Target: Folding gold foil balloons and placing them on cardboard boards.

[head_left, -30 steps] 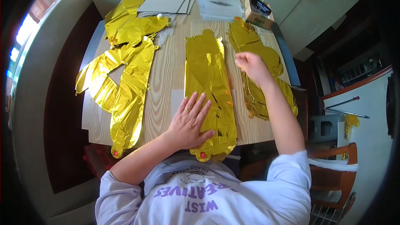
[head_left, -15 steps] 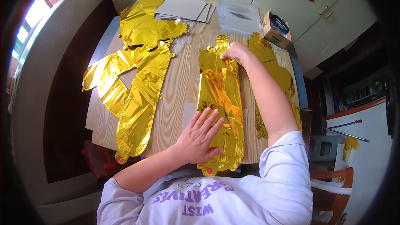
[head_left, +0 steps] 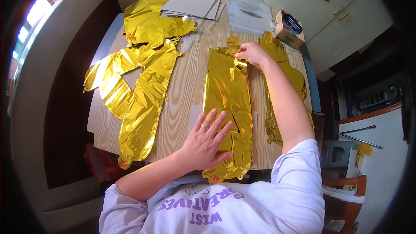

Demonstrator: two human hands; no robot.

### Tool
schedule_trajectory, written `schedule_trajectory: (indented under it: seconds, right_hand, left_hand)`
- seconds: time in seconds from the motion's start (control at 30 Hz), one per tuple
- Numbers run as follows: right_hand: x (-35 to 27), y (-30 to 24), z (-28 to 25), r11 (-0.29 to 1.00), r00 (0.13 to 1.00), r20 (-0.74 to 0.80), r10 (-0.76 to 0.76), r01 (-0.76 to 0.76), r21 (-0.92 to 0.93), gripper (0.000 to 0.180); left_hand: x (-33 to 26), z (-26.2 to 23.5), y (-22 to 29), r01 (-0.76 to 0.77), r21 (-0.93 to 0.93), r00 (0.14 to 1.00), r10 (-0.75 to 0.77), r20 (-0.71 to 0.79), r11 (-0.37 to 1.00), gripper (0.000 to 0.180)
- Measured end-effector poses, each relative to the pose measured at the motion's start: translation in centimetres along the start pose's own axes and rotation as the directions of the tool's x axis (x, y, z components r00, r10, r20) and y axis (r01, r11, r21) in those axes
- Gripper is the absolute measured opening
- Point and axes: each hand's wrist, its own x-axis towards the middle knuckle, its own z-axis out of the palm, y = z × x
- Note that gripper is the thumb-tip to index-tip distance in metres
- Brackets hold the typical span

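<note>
In front of me a flat gold foil balloon (head_left: 227, 86), folded into a long narrow strip, lies lengthwise on the wooden table. My left hand (head_left: 206, 141) rests flat on its lower part, fingers spread. At the far end, my right hand (head_left: 252, 55) pinches the foil near its upper right corner, thumb and fingers closed. A red dot marks the balloon's near end, which hangs close to my shirt. On the left lies an unfolded gold foil balloon (head_left: 149, 86); another gold foil balloon (head_left: 286, 71) sits partly behind my right forearm.
Grey cardboard sheets (head_left: 188, 4) are stacked at the far edge of the wooden table (head_left: 182, 99). Clear plastic bags (head_left: 247, 13) lie beside them. At the back right stands an open cardboard box (head_left: 289, 34) with a black item inside. A wooden chair (head_left: 353, 203) is at the lower right.
My right hand has shifted slightly right, drawing the foil corner with it. Beneath it, the balloon's upper part looks smoother. My left hand stays nearly in place.
</note>
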Motion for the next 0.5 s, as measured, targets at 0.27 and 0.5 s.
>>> schedule_trajectory:
  seconds: [0.27, 0.5]
  right_hand:
    - [1.1, 0.0, 0.6, 0.994, 0.994, 0.096, -0.046, 0.036, 0.107, 0.011]
    - [1.4, -0.1, 1.1, 0.987, 0.995, 0.066, -0.072, 0.081, -0.136, 0.019]
  left_hand:
    - [-0.2, 0.6, -0.3, 0.002, -0.019, 1.000, -0.002, -0.006, 1.000, 0.088]
    - [-0.3, 0.5, -0.3, 0.010, -0.017, 1.000, -0.010, -0.014, 1.000, 0.086]
